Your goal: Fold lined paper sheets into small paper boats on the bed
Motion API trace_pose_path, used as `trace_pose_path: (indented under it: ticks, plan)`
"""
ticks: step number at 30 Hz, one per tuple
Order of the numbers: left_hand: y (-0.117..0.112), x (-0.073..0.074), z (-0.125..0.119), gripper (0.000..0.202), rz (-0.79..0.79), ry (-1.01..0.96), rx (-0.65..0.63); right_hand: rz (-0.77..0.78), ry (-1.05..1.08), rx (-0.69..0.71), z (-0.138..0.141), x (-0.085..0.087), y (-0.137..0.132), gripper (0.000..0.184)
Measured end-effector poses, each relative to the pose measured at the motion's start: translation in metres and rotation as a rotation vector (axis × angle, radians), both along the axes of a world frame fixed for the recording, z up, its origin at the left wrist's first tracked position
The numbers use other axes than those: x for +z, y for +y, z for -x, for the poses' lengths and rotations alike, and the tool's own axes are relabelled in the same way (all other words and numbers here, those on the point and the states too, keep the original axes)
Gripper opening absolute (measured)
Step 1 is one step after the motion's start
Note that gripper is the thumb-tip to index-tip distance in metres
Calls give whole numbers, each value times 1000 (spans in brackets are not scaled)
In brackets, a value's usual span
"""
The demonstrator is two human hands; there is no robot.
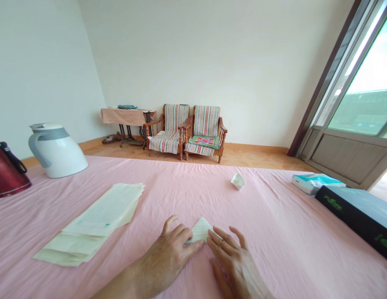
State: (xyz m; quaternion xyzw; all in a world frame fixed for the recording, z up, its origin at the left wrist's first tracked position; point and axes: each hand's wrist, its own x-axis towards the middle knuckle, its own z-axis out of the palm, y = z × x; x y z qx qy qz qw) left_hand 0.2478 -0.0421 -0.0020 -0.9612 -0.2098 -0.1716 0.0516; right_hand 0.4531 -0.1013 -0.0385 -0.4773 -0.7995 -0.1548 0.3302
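Note:
A small piece of folded grid paper [200, 229] lies on the pink cloth, its point facing away from me. My left hand [171, 253] grips its left side, the thumb along the near edge and the fingers at the left corner. On the right side, my right hand [229, 257] rests with its fingers stretched out, the fingertips touching the paper's right edge. Farther off stands a small folded paper boat [238, 181], apart from both hands. A stack of grid paper sheets [96, 220] lies to the left, loosely fanned.
The pink cloth [168, 178] covers the surface. A white and grey jug [62, 153] and a red flask [9, 170] stand at far left. A tissue pack [316, 182] and a black box [361, 214] sit at right. Two wooden chairs [171, 141] stand beyond.

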Motion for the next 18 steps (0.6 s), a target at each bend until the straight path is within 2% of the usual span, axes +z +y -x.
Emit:
trace_pose_path:
  ticks: [9,18]
  plan:
    - [-1,-1,0,26,28,47,42,-47,-57,16,3,-2,1,34]
    - [-3,1,0,18,45,76,54,-63,-60,-72,6,-3,0,24]
